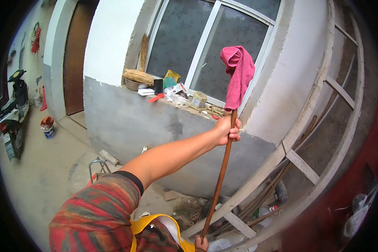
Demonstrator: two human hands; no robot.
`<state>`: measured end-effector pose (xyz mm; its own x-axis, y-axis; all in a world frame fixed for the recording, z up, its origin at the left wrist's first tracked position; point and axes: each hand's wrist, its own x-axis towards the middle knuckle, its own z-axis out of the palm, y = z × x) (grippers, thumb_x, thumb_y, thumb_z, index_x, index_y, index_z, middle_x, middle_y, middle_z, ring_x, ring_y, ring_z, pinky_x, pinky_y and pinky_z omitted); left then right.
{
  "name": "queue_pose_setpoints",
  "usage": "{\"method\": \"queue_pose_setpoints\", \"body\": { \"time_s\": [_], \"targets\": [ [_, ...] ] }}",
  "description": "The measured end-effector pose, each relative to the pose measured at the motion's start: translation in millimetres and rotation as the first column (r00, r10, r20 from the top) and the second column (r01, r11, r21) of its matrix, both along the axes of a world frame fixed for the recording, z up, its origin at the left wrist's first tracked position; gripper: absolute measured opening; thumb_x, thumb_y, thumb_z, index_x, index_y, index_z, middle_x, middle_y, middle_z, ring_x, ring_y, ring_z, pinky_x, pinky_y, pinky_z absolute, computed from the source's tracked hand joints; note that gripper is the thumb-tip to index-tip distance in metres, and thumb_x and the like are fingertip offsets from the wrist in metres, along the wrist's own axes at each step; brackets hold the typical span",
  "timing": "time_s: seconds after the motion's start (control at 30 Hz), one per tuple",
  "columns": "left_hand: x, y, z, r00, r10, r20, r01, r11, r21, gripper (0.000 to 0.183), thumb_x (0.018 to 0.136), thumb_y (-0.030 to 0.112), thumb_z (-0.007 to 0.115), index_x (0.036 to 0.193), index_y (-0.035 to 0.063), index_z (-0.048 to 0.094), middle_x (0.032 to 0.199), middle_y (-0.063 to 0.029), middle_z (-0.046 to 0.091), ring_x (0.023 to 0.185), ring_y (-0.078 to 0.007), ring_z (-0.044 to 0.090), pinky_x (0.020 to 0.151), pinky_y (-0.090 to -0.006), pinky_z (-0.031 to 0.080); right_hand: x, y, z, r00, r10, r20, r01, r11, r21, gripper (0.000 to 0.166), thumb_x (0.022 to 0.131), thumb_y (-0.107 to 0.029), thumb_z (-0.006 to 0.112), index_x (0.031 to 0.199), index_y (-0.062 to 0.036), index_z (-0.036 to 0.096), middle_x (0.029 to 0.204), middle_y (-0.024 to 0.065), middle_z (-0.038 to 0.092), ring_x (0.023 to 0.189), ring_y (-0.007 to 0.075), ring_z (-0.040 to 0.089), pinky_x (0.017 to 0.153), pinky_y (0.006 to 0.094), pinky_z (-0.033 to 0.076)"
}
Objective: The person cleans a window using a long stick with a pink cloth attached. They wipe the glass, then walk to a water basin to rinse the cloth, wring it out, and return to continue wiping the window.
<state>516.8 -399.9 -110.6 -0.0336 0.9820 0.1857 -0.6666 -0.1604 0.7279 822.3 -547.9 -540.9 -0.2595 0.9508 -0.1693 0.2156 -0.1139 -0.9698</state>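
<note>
My left hand (228, 129), on an outstretched arm, grips a brown wooden pole (221, 173) just below its top end. A pink cloth (241, 75) is draped over that end, in front of the window (230, 44); whether it touches the glass cannot be told. Near my body, at the bottom edge of the picture, my right hand (201, 244) is closed around the pole's lower part and is partly cut off. The pole slants up from there to the cloth.
A bowl (134, 85), a tin (199, 99) and plastic bags (176, 99) crowd the window sill. To the right leans a long wooden ladder (302, 126), with sticks and bottles behind it. A bucket (48, 130) and a parked scooter (15, 107) stand at the left.
</note>
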Motion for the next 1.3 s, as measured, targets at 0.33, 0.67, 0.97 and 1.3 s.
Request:
{"method": "queue_pose_setpoints", "body": {
  "time_s": [0.33, 0.67, 0.97, 1.3],
  "targets": [
    [-159, 169, -17, 0.965, -0.211, 0.158, 0.204, 0.977, 0.060, 0.047, 0.099, 0.041, 0.028, 0.071, 0.0070, 0.045, 0.043, 0.0013, 0.026, 0.036, -0.0117, 0.024, 0.052, -0.0298, 0.039, -93, 114, -5, 0.991, -0.079, 0.107, 0.083, 0.996, -0.033, 0.035, 0.094, -0.035, 0.051, 0.113, -0.0068, 0.054, 0.104, 0.0090, 0.051, 0.094, 0.0209, 0.050, 0.080, 0.0324, 0.041],
    [-298, 315, -43, 0.906, -0.226, 0.357, 0.244, 0.970, -0.006, 0.039, 0.097, 0.036, 0.034, 0.075, 0.0071, 0.049, 0.043, 0.0029, 0.027, 0.037, -0.0102, 0.026, 0.054, -0.0289, 0.039, -182, 190, 36, 0.968, -0.071, 0.240, 0.070, 0.997, 0.012, 0.041, 0.094, -0.039, 0.050, 0.123, -0.0096, 0.051, 0.119, 0.0121, 0.051, 0.108, 0.0251, 0.050, 0.089, 0.0346, 0.041],
    [-354, 347, -35, 0.770, 0.342, -0.539, -0.421, 0.907, -0.025, 0.021, 0.092, 0.025, 0.047, 0.098, 0.0060, 0.054, 0.076, -0.0083, 0.062, 0.061, -0.0200, 0.062, 0.056, -0.0396, 0.051, -160, 214, -34, 0.975, -0.082, 0.207, 0.077, 0.997, 0.031, 0.042, 0.095, -0.036, 0.051, 0.125, -0.0072, 0.053, 0.116, 0.0134, 0.058, 0.108, 0.0254, 0.054, 0.092, 0.0334, 0.042],
    [-380, 376, 46, -0.274, 0.784, -0.557, -0.412, 0.428, 0.804, 0.069, 0.083, 0.034, 0.058, 0.135, -0.0013, 0.029, 0.137, -0.0361, 0.023, 0.117, -0.0490, 0.043, 0.101, -0.0444, 0.036, -197, 302, 20, 0.961, -0.063, 0.270, 0.014, 0.984, 0.180, 0.040, 0.095, -0.027, 0.051, 0.128, -0.0041, 0.048, 0.114, 0.0174, 0.058, 0.104, 0.0278, 0.057, 0.090, 0.0345, 0.044]
  ]
}}
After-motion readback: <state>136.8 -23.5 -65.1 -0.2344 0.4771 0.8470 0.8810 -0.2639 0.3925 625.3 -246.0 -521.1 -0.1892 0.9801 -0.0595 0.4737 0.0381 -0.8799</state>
